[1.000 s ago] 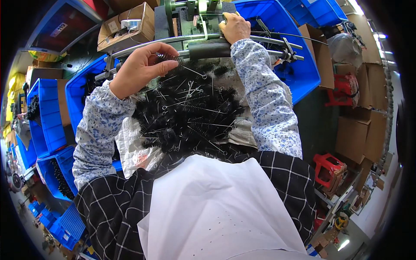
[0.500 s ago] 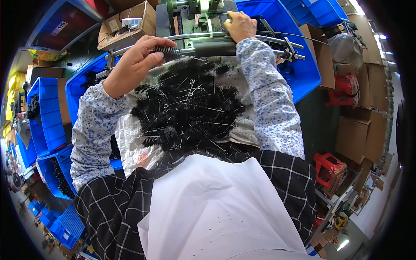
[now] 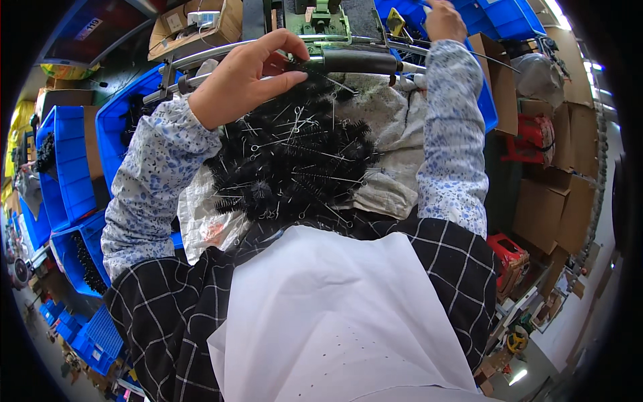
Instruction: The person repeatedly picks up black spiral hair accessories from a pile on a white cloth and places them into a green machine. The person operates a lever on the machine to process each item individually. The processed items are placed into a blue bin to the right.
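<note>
1. Our left hand [image 3: 244,74] pinches a bristly black wire brush [image 3: 315,67] between thumb and fingers, just above the pile of brushes [image 3: 288,167].
2. The pile, spiky with thin twisted-wire stems, lies on a crumpled woven sack [image 3: 385,134].
3. Our right hand [image 3: 443,19] is cut off at the top edge; we cannot tell its grip.
4. A dark cylinder [image 3: 358,62] lies ahead of the pile.

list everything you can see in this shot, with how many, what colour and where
bristle brushes: a heap, black with wire stems, on the lap
woven sack: one, whitish, under the heap
machine: one, green, top centre
metal rods: several, silver, across the top
bins: several, blue, left and top right
cardboard boxes: several, brown, right and top left
left hand: pinching a brush at the dark roller
right hand: raised at the top edge, its grip hidden
</note>
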Demonstrator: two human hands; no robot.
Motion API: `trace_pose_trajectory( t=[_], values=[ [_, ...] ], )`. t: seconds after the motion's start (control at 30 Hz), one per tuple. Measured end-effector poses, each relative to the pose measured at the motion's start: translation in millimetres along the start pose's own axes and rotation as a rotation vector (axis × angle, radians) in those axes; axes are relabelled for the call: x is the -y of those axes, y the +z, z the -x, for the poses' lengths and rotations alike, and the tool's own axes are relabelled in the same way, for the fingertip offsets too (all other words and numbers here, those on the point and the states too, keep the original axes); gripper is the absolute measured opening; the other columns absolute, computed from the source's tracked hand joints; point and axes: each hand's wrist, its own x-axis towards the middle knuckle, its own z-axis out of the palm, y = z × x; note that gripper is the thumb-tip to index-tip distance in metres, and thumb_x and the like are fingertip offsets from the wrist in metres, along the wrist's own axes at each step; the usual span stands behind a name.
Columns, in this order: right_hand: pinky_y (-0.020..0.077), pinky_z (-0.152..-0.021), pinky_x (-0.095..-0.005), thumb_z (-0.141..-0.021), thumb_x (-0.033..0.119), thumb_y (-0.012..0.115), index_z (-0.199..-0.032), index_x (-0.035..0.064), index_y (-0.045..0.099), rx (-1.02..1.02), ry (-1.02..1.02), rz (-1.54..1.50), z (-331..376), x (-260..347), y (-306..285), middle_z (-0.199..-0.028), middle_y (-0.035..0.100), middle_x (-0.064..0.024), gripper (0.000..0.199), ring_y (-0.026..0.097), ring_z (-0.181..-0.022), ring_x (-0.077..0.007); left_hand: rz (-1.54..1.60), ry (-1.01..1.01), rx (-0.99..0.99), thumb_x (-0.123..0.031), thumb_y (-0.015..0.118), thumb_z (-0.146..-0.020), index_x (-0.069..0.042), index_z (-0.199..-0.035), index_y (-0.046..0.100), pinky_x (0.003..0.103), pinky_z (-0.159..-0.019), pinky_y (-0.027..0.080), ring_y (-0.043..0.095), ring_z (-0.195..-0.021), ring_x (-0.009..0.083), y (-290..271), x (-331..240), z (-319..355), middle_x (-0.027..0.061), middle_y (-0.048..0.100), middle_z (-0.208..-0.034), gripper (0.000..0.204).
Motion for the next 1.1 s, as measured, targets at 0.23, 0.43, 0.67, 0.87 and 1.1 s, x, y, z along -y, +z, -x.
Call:
trace_pose_trajectory(
  t=[0.23, 0.43, 0.67, 0.87, 1.1],
  values=[
    [0.0461, -0.071, -0.0300, -0.089, 0.028, 0.050, -0.110, 0.0042, 0.057, 0.701, -0.400, -1.069, 89, 93, -101, -0.090, 0.062, -0.0078, 0.032, 0.057, -0.080, -0.0171, -0.042, 0.078, -0.224, -0.009, 0.064, -0.077, -0.002, -0.099, 0.053, 0.026, -0.073, 0.050, 0.061, -0.077, 0.0175, 27, 15, -26, 0.0092, 0.059, -0.089, 0.026],
    [0.0471, -0.071, -0.0312, -0.084, 0.024, 0.055, -0.109, 0.0132, 0.060, 0.385, -0.342, -0.772, 78, 94, -45, -0.089, 0.064, -0.0088, 0.028, 0.060, -0.081, -0.0200, -0.232, 0.037, -0.109, -0.011, 0.065, -0.075, -0.003, -0.108, 0.047, 0.032, -0.072, 0.049, 0.059, -0.085, 0.0238, 17, 2, -4, 0.0122, 0.056, -0.097, 0.039],
    [0.0467, -0.077, -0.0366, -0.079, 0.019, 0.054, -0.103, 0.0212, 0.063, 0.078, -0.228, -0.201, 44, 77, 14, -0.092, 0.063, -0.0055, 0.026, 0.059, -0.085, -0.0247, -0.612, 0.073, 0.532, -0.012, 0.065, -0.072, -0.009, -0.109, 0.048, 0.035, -0.083, 0.036, 0.053, -0.091, 0.0248, 38, -4, 35, 0.0072, 0.053, -0.100, 0.041],
    [0.0453, -0.080, -0.0373, -0.079, 0.022, 0.055, -0.103, 0.0212, 0.063, 0.069, -0.220, -0.238, 40, 80, 27, -0.094, 0.063, -0.0052, 0.025, 0.059, -0.086, -0.0268, -0.555, 0.059, 0.544, -0.010, 0.063, -0.073, -0.009, -0.107, 0.048, 0.034, -0.079, 0.039, 0.055, -0.086, 0.0241, 36, -10, 33, 0.0066, 0.054, -0.095, 0.037],
    [0.0442, -0.079, -0.0380, -0.079, 0.025, 0.057, -0.102, 0.0184, 0.063, 0.107, -0.264, -0.293, 32, 79, 36, -0.093, 0.061, -0.0082, 0.025, 0.058, -0.088, -0.0270, -0.109, -0.054, 0.385, -0.011, 0.063, -0.079, -0.006, -0.106, 0.052, 0.027, -0.060, 0.046, 0.054, -0.069, 0.0165, 20, -26, 28, 0.0068, 0.053, -0.089, 0.030]
  ],
)
